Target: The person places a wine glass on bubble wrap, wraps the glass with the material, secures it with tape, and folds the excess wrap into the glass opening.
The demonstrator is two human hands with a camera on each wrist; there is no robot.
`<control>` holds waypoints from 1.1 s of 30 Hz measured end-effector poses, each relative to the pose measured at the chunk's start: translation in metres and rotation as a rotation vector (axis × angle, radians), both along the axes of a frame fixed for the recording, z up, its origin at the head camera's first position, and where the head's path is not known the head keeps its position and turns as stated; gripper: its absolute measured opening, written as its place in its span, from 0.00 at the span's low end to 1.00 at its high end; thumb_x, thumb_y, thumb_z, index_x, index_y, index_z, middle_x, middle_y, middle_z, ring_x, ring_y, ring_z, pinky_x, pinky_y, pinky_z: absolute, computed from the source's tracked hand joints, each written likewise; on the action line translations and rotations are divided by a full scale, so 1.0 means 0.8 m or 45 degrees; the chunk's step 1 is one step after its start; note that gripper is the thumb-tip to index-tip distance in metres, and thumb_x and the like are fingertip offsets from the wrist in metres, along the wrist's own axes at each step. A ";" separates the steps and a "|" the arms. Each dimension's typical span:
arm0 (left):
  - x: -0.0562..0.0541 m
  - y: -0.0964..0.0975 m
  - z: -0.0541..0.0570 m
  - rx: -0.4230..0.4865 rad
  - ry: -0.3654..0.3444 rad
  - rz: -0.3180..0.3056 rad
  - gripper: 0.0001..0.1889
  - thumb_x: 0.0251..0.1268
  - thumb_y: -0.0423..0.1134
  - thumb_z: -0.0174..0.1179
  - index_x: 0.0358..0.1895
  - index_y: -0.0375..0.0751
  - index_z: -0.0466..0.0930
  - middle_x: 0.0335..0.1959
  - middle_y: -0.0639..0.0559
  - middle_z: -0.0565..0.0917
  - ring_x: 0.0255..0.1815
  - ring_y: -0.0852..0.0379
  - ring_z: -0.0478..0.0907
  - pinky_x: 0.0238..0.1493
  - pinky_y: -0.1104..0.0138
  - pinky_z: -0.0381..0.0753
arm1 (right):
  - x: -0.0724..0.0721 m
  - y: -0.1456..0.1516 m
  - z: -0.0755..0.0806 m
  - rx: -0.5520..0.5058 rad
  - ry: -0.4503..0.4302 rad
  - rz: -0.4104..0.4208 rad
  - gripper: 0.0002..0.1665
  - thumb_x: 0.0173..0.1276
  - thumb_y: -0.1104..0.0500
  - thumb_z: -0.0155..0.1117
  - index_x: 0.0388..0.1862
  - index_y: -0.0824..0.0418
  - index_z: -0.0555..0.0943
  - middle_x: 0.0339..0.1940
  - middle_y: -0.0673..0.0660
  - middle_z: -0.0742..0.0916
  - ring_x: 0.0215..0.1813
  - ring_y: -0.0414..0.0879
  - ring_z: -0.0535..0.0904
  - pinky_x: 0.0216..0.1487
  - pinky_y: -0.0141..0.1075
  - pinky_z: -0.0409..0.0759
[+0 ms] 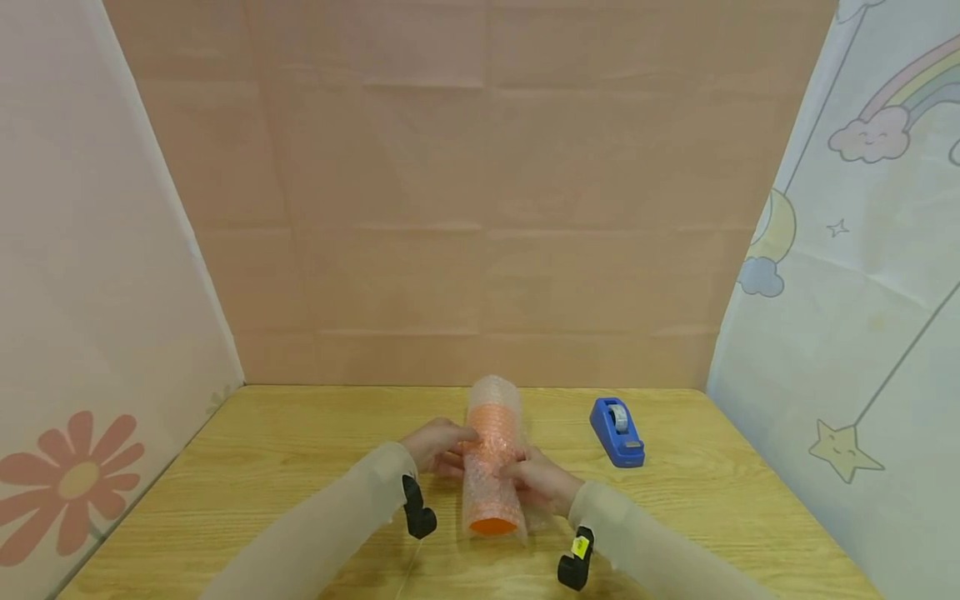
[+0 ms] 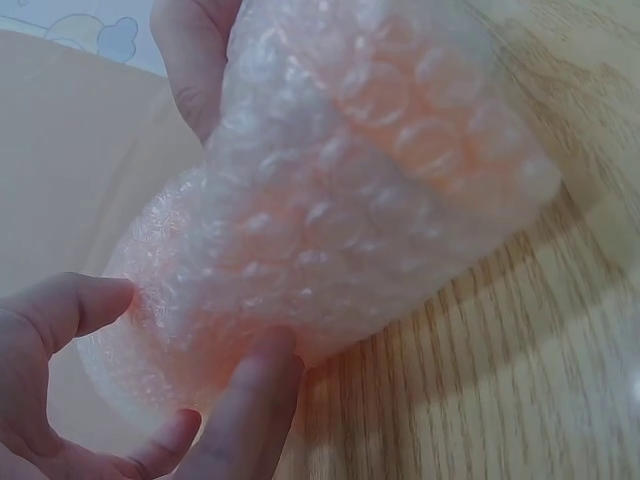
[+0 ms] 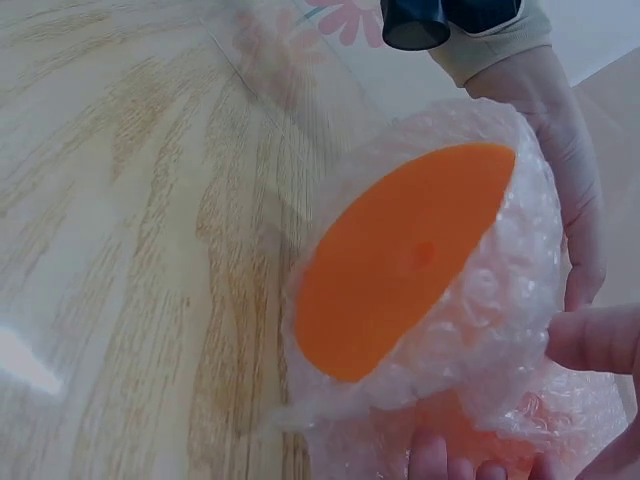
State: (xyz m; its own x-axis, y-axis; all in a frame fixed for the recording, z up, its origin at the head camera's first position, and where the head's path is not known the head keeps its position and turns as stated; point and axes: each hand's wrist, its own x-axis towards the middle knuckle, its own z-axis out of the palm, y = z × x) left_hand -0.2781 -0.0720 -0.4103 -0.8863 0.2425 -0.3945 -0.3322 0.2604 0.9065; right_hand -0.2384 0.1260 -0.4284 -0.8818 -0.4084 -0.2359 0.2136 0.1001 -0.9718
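An orange object (image 3: 385, 275) rolled in bubble wrap (image 1: 489, 490) lies between the left hand (image 1: 435, 444) and the right hand (image 1: 546, 479) at the tabletop (image 1: 322, 421), each grip closed on its own side of the wrap. The bundle is probably light, its cover soft, crushable and apt to slip or unroll about the core, so a gentle two-sided hold near mid-length should suit. The wrap forms a tube around the object, whose end shows at the near opening; a blue tape dispenser (image 1: 627, 450), at right, carries a tape roll (image 1: 618, 417).
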 end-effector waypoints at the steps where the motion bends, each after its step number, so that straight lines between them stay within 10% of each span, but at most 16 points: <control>1: -0.001 0.000 -0.001 0.000 0.002 -0.005 0.23 0.62 0.43 0.63 0.53 0.32 0.67 0.39 0.41 0.80 0.32 0.51 0.82 0.36 0.61 0.86 | 0.000 0.000 0.000 0.028 0.009 -0.008 0.22 0.63 0.66 0.56 0.55 0.75 0.69 0.49 0.59 0.82 0.47 0.46 0.80 0.54 0.42 0.79; 7: -0.004 -0.001 -0.002 0.003 0.017 -0.024 0.18 0.62 0.44 0.63 0.46 0.34 0.71 0.34 0.44 0.80 0.27 0.54 0.81 0.33 0.63 0.86 | 0.001 -0.001 0.001 0.166 0.043 -0.058 0.26 0.62 0.63 0.59 0.58 0.73 0.67 0.53 0.62 0.80 0.52 0.50 0.76 0.57 0.46 0.76; 13: -0.005 -0.002 -0.002 0.026 0.028 -0.051 0.16 0.61 0.43 0.64 0.43 0.35 0.74 0.31 0.46 0.79 0.26 0.55 0.80 0.32 0.64 0.86 | 0.002 0.002 0.005 0.119 0.016 -0.027 0.20 0.62 0.64 0.58 0.52 0.71 0.69 0.38 0.54 0.79 0.35 0.43 0.71 0.37 0.31 0.73; 20: -0.004 -0.002 -0.004 0.053 0.045 -0.076 0.15 0.60 0.43 0.65 0.41 0.34 0.76 0.29 0.47 0.81 0.25 0.56 0.82 0.33 0.63 0.86 | 0.002 0.005 0.003 0.030 -0.044 0.003 0.23 0.64 0.66 0.55 0.57 0.74 0.67 0.46 0.59 0.81 0.42 0.45 0.78 0.45 0.35 0.80; 33: -0.003 -0.001 -0.005 0.086 0.009 0.002 0.24 0.64 0.43 0.54 0.59 0.30 0.67 0.44 0.36 0.77 0.36 0.48 0.82 0.37 0.59 0.86 | 0.002 0.005 0.000 -0.026 -0.084 0.005 0.16 0.64 0.66 0.56 0.50 0.72 0.72 0.40 0.56 0.81 0.39 0.44 0.76 0.40 0.32 0.80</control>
